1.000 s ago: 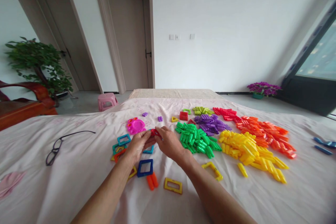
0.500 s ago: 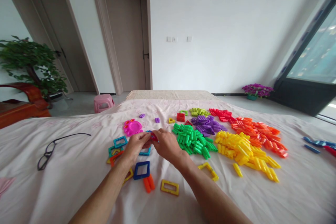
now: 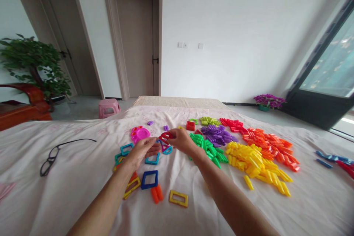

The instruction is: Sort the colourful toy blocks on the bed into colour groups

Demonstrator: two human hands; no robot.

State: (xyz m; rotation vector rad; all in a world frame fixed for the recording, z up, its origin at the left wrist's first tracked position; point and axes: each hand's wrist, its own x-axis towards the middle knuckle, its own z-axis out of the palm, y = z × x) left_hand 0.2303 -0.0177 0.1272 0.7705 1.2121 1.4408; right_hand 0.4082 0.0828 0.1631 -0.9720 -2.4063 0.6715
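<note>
My right hand (image 3: 182, 141) pinches a red magnetic tile (image 3: 165, 137) with cut-out slots, raised above the cloth. Beside it, my left hand (image 3: 143, 150) has its fingers curled, its tips against blue and magenta pieces (image 3: 163, 147); what it grips is largely hidden. A light-blue square frame (image 3: 152, 159) lies just below the left fingers, and a dark-blue square frame (image 3: 149, 179) is nearer me. To the left hand's far side lies a pink paw-shaped piece (image 3: 142, 133). Close to the right wrist spreads a pile of green plastic pieces (image 3: 210, 149).
Yellow pieces (image 3: 251, 156), purple pieces (image 3: 217, 134) and orange-red pieces (image 3: 267, 142) lie in piles on the right. Black glasses (image 3: 51, 158) rest at left. A yellow rectangular frame (image 3: 178, 198) and two orange pieces (image 3: 156, 193) lie between my forearms. Beyond stands a pink stool (image 3: 109, 108).
My hands have moved apart slightly. The right hand has lifted the red tile up and right, so it shows more fully. The view has tilted up a little.
</note>
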